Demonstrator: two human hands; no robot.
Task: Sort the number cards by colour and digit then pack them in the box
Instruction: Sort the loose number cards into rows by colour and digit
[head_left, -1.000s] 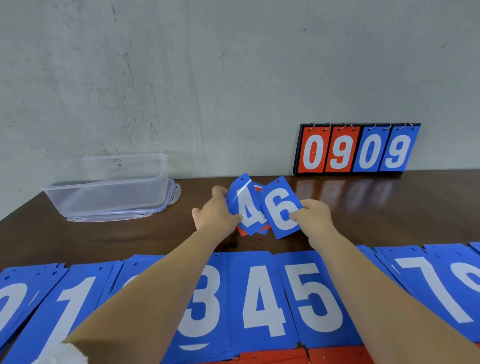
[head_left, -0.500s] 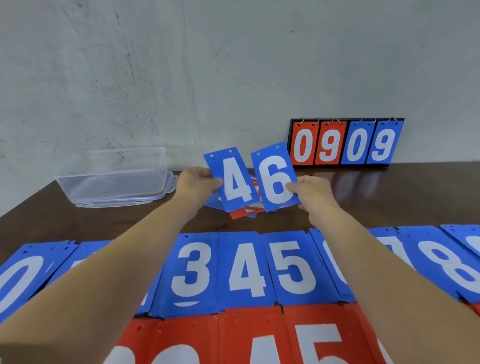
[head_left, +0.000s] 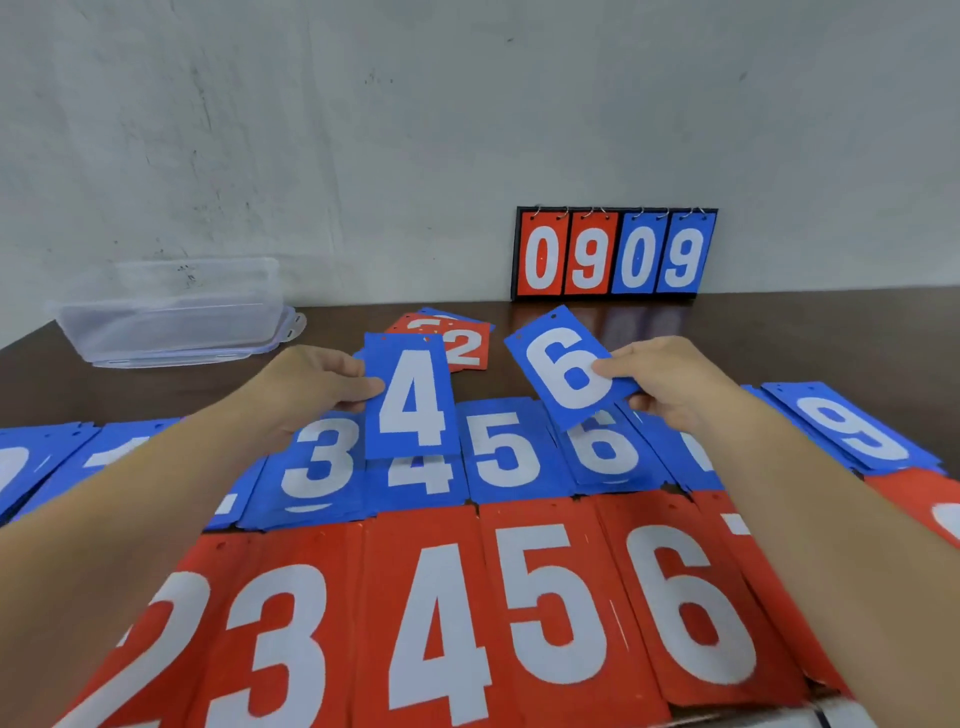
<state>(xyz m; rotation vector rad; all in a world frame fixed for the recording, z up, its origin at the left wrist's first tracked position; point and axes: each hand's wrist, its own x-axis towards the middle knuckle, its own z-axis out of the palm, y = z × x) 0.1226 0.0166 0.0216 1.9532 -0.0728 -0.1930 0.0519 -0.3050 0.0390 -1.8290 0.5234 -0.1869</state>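
Blue 4 card (head_left: 410, 395) pinched in left hand (head_left: 306, 384), blue 6 card (head_left: 569, 374) pinched in right hand (head_left: 670, 379), above sorted rows.

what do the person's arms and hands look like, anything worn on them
The left forearm and right forearm are bare, with no sleeve in view. The left hand and right hand wear no gloves, and no watch, bracelet or ring shows on either.
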